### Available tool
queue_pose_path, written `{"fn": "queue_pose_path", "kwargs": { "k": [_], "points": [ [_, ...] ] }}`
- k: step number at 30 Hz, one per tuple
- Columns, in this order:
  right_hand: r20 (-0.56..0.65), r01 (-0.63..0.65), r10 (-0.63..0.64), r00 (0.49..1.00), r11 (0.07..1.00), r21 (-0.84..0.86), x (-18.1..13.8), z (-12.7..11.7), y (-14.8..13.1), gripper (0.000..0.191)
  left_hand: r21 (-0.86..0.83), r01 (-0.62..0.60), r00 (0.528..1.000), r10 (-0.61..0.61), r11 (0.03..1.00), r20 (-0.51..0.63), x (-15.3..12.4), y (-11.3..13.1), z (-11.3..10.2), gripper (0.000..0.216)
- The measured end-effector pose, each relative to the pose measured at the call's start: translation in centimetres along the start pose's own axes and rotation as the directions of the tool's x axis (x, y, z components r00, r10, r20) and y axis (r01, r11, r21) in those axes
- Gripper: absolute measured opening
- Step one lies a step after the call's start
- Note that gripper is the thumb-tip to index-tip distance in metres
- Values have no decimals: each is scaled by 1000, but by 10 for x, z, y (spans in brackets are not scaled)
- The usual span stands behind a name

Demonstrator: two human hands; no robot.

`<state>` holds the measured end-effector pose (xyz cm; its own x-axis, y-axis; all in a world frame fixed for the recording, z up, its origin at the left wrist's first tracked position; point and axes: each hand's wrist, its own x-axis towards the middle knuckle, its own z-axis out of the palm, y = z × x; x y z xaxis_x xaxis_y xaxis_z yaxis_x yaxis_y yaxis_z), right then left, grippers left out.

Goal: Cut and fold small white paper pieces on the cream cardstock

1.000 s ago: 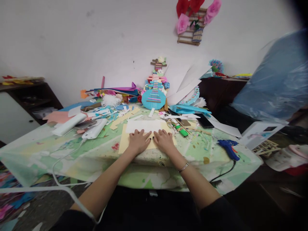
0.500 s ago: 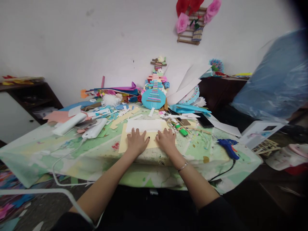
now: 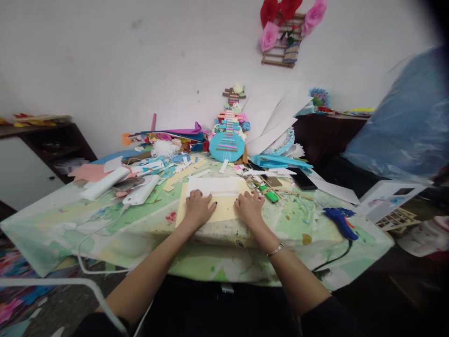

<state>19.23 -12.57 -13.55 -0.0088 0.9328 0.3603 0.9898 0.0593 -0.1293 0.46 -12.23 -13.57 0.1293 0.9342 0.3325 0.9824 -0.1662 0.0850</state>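
A pale yellow sheet (image 3: 224,213) lies flat at the table's front, with a white piece of paper (image 3: 217,186) across its upper part. My left hand (image 3: 199,208) rests on the left side of both, its fingers spread and bent a little at the lower edge of the white paper. On the right side my right hand (image 3: 249,207) presses down in the same way, fingers apart. Neither hand grasps anything. The fingers cover parts of the white paper's lower edge. Just beyond my right hand lies a green-handled tool (image 3: 270,194).
A blue glue gun (image 3: 340,222) with a black cord lies at the right. Behind stands a blue paper lute (image 3: 227,146). Paper scraps surround a white power strip (image 3: 141,191) at the left. A dark phone (image 3: 303,179) lies back right. A white cable (image 3: 80,250) hangs over the front edge.
My hands have moved farther apart along the white paper, the right one shifting rightward. The whole view has shifted slightly. The sheets remain flat under my hands.
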Motion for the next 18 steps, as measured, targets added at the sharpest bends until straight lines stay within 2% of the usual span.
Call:
{"fn": "queue_pose_path", "kwargs": {
  "k": [2,6,9,11,14,18],
  "points": [
    [9,3,-4,1000,1000,26,12,-2,7,30,-41,-40,999,40,998,4,7,-9,-2,31],
    [-9,11,-11,1000,1000,5,56,-11,31,45,-98,-175,983,167,980,-77,24,-20,-6,22],
    [22,-6,6,1000,999,-33,87,-10,49,38,-141,-302,953,292,943,-87,39,-16,-6,24],
    [51,-10,12,999,999,-48,100,-5,58,32,-197,-357,934,354,913,-51,52,-8,-3,29],
    [63,11,-9,998,999,-38,108,5,64,33,-361,-286,939,335,887,79,73,5,2,34],
    [41,45,-46,998,999,20,109,13,68,52,-489,-238,905,374,839,203,97,21,13,30]
  ]
}}
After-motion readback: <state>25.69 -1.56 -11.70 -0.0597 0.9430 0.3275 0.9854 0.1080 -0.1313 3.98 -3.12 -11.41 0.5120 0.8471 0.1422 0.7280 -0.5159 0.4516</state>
